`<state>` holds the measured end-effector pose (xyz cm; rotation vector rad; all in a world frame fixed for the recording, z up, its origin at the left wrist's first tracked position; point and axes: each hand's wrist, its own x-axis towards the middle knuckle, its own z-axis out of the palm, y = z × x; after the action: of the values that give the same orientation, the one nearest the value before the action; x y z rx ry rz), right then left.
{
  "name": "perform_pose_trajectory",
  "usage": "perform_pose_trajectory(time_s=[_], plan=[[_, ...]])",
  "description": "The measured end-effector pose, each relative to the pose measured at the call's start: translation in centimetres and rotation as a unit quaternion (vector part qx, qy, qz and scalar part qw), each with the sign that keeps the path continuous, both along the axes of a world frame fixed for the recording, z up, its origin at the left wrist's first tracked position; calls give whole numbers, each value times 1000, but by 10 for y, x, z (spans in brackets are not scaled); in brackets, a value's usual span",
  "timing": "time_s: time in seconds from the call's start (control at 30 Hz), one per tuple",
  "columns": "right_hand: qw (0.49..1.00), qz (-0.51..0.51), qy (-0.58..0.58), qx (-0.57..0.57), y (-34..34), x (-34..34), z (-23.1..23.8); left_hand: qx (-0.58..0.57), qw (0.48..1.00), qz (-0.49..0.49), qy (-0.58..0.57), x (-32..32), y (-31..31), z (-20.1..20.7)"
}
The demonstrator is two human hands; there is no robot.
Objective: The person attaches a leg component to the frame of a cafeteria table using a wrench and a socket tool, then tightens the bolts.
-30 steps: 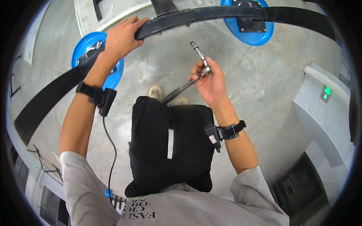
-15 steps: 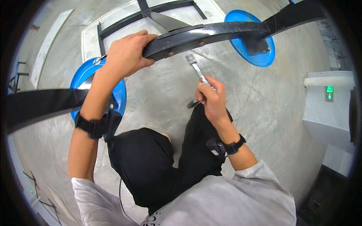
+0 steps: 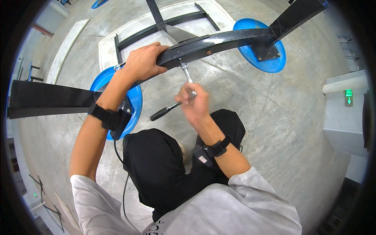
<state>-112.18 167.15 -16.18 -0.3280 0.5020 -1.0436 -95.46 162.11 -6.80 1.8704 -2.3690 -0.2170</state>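
Observation:
My left hand grips the curved black metal beam, fingers over its top and thumb along the near side. In my right hand is a ratchet socket wrench, held where its chrome extension meets the head. Its black handle sticks out to the left. The socket end meets the beam's near face just right of my left hand, and covers whatever fastener is there. A copper-coloured bolt head shows farther right along the same face.
Blue round discs lie under the beam's two ends, the left one partly behind my left forearm. Beyond the beam, a black frame rests on a white panel. A black cable runs past my leg.
The wrench has moved left and its socket now meets the beam; before, it pointed into free space. Its black handle has swung out to the left. My left hand stays on the beam.

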Motion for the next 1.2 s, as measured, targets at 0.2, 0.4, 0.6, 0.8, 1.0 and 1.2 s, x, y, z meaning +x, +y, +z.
perform_pose_trajectory(time_s=[0.2, 0.4, 0.6, 0.8, 1.0, 1.2], plan=[[967, -10, -228, 115, 5, 15, 11, -3, 1000, -3, 4, 1, 2, 1], [990, 7, -140, 28, -2, 10, -10, -5, 1000, 1, -10, 0, 4, 2], [996, 4, -91, 11, -6, 6, -9, 0, 1000, -4, -8, 4, 2, -2], [997, 2, -78, 18, -6, 6, -10, 8, 1000, -2, -19, 7, 0, -2], [998, -20, -60, 23, -5, 10, -9, 35, 999, -27, 7, 11, -5, 1], [999, -35, -24, -3, -5, 8, -12, 24, 999, -25, 36, 14, -5, -4]])
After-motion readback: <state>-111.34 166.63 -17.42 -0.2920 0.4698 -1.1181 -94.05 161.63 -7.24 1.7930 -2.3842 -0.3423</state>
